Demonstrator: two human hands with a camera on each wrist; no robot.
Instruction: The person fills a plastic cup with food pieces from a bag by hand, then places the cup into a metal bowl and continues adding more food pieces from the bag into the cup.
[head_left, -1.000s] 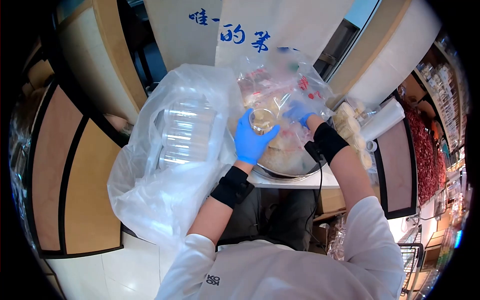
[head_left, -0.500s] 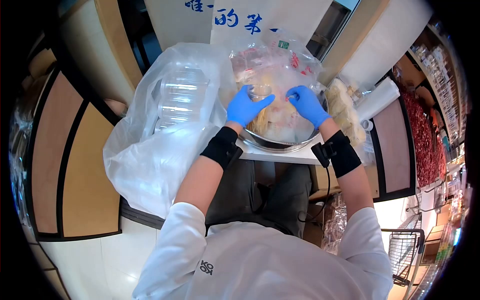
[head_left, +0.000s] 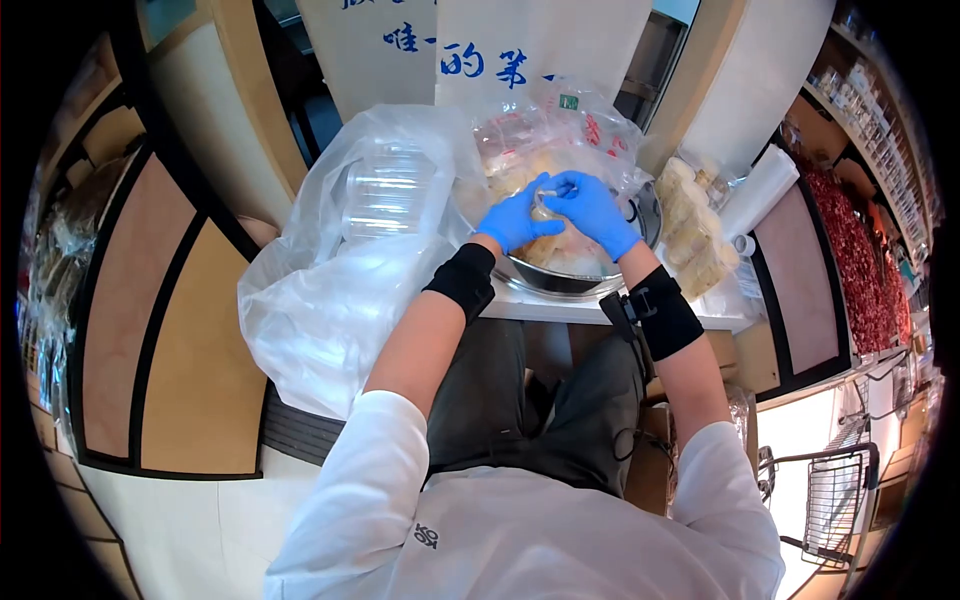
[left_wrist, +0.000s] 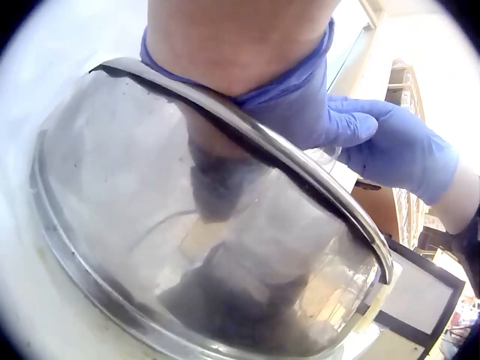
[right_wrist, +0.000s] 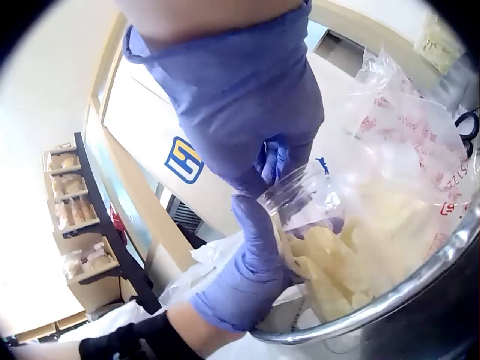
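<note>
My blue-gloved left hand [head_left: 510, 224] grips a clear plastic tub [right_wrist: 304, 187] over a steel basin [head_left: 560, 284], its thumb on the near side in the right wrist view. The blue-gloved right hand [head_left: 592, 212] meets it there, fingers curled at the tub's mouth above a pale yellow piece [right_wrist: 280, 231]. Its fingertips are partly hidden. More pale yellow pieces [right_wrist: 330, 259] show just below the hands. In the basin lies a clear bag with red print [right_wrist: 442, 169], its opening spread toward the back.
On the left, a big translucent bag [head_left: 310, 330] holds stacked clear plastic tubs [head_left: 385, 195]. Right of the basin lie bags of pale yellow goods [head_left: 690, 225] and a white plastic roll [head_left: 762, 188]. A lettered cloth [head_left: 540, 45] hangs behind; a wire cart [head_left: 832, 500] stands at right.
My right hand was down in the printed bag, then lifted out and moved left to the tub's mouth. The left hand kept its hold on the tub and moved slightly right toward it.
</note>
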